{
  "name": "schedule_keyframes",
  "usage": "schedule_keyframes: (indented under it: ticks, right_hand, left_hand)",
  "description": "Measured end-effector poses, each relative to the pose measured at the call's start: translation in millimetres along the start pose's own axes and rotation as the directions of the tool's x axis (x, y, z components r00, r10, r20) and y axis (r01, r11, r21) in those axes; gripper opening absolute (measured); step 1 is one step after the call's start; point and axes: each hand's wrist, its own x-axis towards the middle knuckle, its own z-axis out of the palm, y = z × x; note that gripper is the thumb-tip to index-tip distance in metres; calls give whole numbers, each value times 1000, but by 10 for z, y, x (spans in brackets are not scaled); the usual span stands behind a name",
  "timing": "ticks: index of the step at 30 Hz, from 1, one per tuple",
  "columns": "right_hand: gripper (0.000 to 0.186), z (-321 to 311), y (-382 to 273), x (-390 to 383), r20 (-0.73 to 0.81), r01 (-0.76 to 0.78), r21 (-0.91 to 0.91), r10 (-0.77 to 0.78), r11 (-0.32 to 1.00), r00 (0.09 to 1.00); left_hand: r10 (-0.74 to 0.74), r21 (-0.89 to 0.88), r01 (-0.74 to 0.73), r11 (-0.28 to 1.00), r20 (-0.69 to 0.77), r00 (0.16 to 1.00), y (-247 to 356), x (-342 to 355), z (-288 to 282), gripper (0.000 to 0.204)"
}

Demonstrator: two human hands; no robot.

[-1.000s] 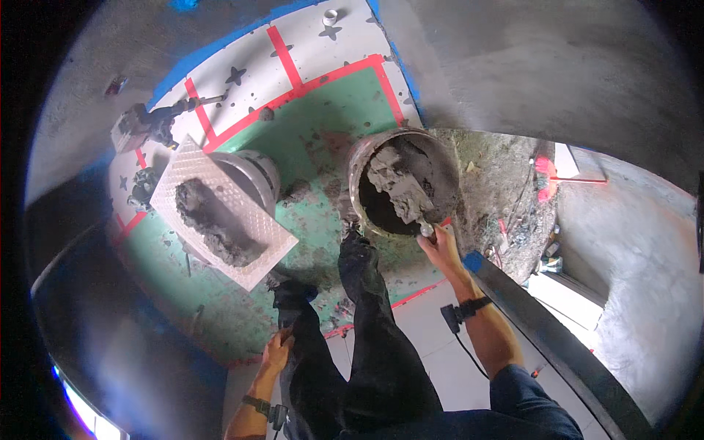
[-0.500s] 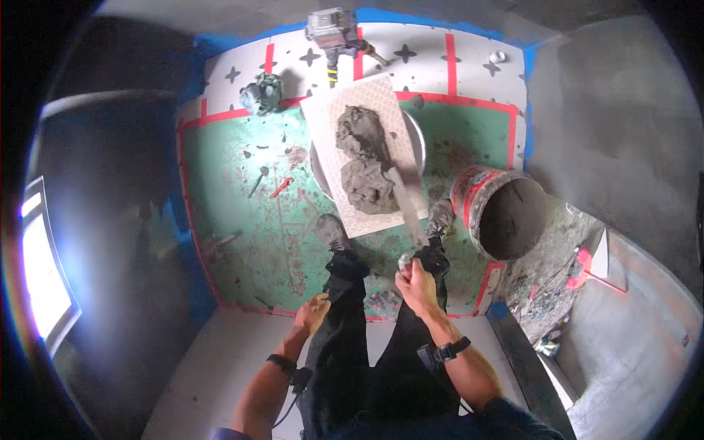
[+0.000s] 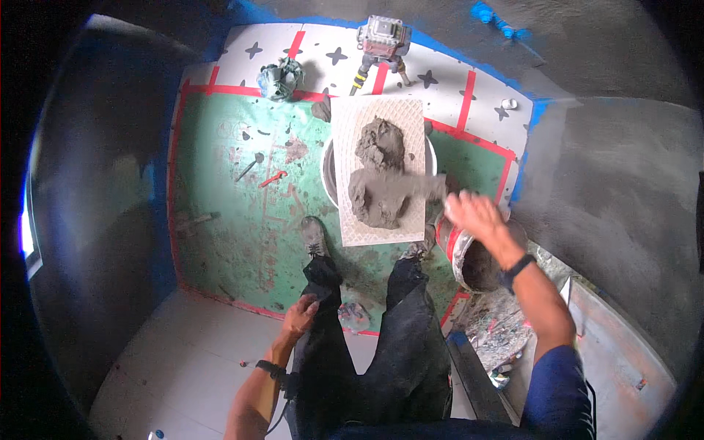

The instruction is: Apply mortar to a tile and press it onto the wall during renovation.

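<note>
A pale, diamond-textured tile (image 3: 345, 132) lies across a round, white-rimmed tub (image 3: 328, 172) just beyond my feet. Two lumpy mounds of grey mortar sit on it, a far mound (image 3: 381, 139) and a near mound (image 3: 375, 209). My right hand (image 3: 477, 216), closed around its handle, holds a motion-blurred trowel (image 3: 433, 186). Its blade points left over the tile's right edge and reaches the near mound; whether it touches the mortar is blurred. Beside my left thigh, my left hand (image 3: 299, 315) is closed with curled fingers against the dark trouser leg; what they pinch is unclear.
A mortar-smeared bucket (image 3: 458, 257) tilts right of my feet. Left on the green floor sheet (image 3: 227, 198) lie a red hand tool (image 3: 273, 179) and a small dark-headed tool (image 3: 251, 166). A crumpled bag (image 3: 280, 78), boxy device on legs (image 3: 384, 40) and white cap (image 3: 510, 104) stand behind.
My right hand has swung up and rightward with the trowel, whose blade now points left across the near mortar. My view has shifted; the left hand stays by the thigh.
</note>
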Motion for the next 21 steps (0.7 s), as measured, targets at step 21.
schedule_keyframes:
  ticks: [21]
  right_hand:
    - [40,-208,-1225,467,576,-529,816,261,-232,775]
  left_hand:
    - [32,-485,-116,867,-179,983,752,1643,603,43]
